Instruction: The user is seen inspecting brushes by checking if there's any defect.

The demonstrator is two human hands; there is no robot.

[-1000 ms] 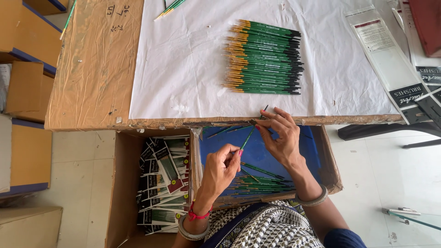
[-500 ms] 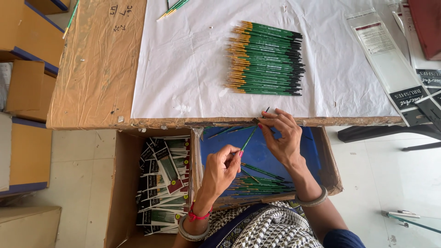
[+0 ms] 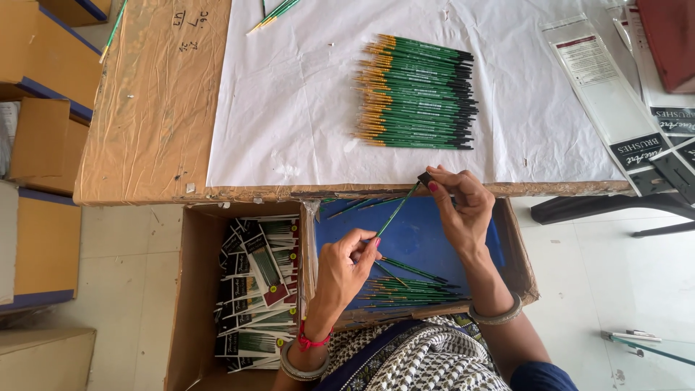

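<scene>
Left hand (image 3: 347, 264): fingers pinched shut on the lower end of one green brush (image 3: 397, 210), which slants up to the right. Right hand (image 3: 460, 206): fingertips closed round the upper end of the same brush, near the table edge (image 3: 239, 194); a small dark piece sits at that end. The brush is held over a blue-lined box (image 3: 427, 239), above loose green brushes (image 3: 409, 289) lying in its lower part. To the left, a cardboard box (image 3: 192, 289) holds packed brush sets. On the white sheet (image 3: 289, 108) above lies a neat pile of green brushes (image 3: 416, 94). Clear sleeves (image 3: 601, 87) lie to the right.
</scene>
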